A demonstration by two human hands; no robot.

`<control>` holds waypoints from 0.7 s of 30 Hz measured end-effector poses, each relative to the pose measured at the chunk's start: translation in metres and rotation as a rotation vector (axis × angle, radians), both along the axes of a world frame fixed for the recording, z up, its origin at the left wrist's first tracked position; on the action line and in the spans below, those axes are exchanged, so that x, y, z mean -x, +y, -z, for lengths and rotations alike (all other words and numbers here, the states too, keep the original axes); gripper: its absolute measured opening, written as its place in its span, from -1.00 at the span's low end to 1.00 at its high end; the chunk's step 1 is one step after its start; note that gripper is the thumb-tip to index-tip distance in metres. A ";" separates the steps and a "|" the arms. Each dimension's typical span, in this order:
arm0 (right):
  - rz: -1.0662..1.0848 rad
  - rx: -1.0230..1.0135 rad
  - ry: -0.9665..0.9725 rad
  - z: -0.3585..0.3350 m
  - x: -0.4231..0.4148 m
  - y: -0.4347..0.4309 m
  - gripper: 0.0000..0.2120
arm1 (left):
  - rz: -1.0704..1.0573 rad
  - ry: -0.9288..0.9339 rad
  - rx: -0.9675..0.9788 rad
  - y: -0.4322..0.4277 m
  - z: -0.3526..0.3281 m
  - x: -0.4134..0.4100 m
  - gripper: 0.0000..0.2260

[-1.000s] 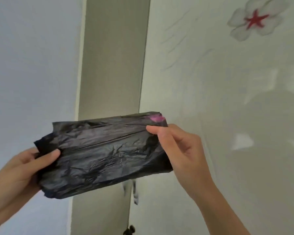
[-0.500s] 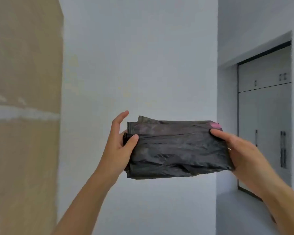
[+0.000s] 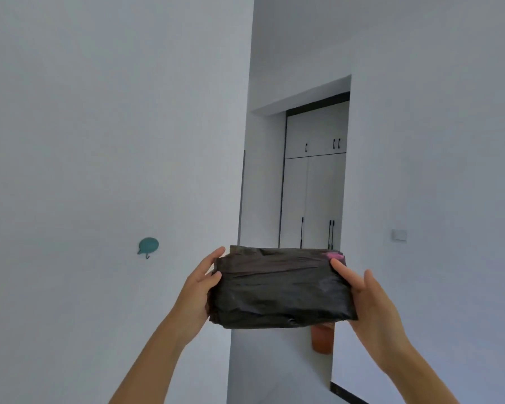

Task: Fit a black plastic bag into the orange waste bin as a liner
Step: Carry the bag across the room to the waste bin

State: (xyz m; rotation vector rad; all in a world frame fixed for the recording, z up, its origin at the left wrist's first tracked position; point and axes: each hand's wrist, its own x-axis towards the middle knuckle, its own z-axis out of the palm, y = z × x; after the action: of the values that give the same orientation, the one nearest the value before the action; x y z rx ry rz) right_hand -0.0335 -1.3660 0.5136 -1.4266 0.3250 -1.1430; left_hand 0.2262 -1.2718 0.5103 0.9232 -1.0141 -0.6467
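View has swung rightward; both hands grasp the folded black bag stretched between them.

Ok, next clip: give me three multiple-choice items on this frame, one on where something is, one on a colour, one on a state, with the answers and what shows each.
1. Where does the orange waste bin show?
A. Below the black plastic bag, through the gap in the wall
B. On the wall at far left
C. In the left hand

2. What colour is the wall hook left of the hands?
A. Red
B. Teal
C. Yellow

3. What state is the bag in?
A. Spread over the bin's rim
B. Lying on the floor
C. Folded flat, held at both ends

Answers:
1. A, only part of the bin peeks out under the bag's lower edge.
2. B, a teal speech-bubble shape with a small hook beneath.
3. C, the left hand and right hand grip opposite ends of a compact folded bundle.
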 end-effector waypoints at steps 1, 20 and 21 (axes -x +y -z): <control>0.018 0.005 0.006 0.002 -0.004 -0.023 -0.44 | 0.022 0.006 0.007 -0.024 0.001 -0.006 -0.64; 0.204 -0.001 -0.140 0.019 -0.035 -0.447 -0.52 | 0.349 0.107 0.029 -0.515 0.006 -0.055 -0.59; 0.194 -0.003 -0.150 0.018 -0.037 -0.474 -0.53 | 0.346 0.108 0.028 -0.543 0.006 -0.055 -0.59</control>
State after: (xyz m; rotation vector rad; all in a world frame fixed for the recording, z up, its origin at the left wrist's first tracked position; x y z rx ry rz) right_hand 0.0034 -1.8405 0.4957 -1.3190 0.3643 -1.3985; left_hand 0.2810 -1.8147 0.5042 0.6846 -1.0922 -0.9588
